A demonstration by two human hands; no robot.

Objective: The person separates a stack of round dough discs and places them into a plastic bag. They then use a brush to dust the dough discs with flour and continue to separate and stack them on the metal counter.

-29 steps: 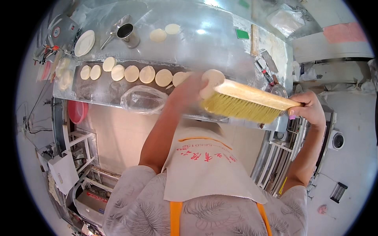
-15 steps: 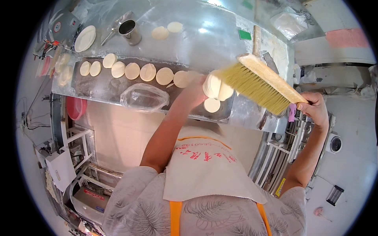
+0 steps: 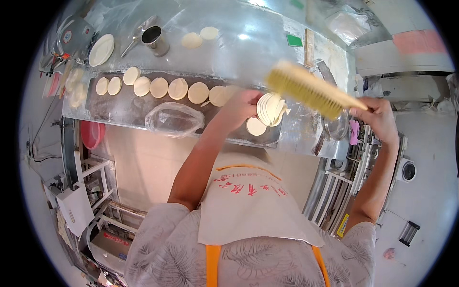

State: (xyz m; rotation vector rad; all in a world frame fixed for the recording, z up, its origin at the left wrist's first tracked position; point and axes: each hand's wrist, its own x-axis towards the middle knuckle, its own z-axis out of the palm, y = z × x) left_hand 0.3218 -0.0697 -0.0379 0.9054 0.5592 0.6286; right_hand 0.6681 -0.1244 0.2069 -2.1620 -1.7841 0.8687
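My left hand [image 3: 245, 108] is closed on a fanned stack of pale round dough sheets [image 3: 268, 109] near the front right of the dark work board [image 3: 131, 107]. A single dough round [image 3: 256, 126] lies just below that stack. My right hand [image 3: 377, 117] grips the handle end of a long wooden brush with yellow bristles [image 3: 315, 91], raised and blurred above and right of the stack. A row of several dough rounds [image 3: 158, 88] stretches leftward along the board, with a crumpled clear plastic bag [image 3: 174, 119] at its front edge.
On the metal table [image 3: 220, 52] are a white plate [image 3: 101, 49], a steel cup [image 3: 154, 41], two thin discs [image 3: 192, 40], a green card [image 3: 294, 40] and a wooden rolling stick [image 3: 309, 48]. A round glass lid [image 3: 336, 126] sits at the right. A pink basin [image 3: 92, 135] is below the left edge.
The brush has moved up and away from the stack, along with my right hand. The stack in my left hand, earlier covered by the brush, now shows fanned out.
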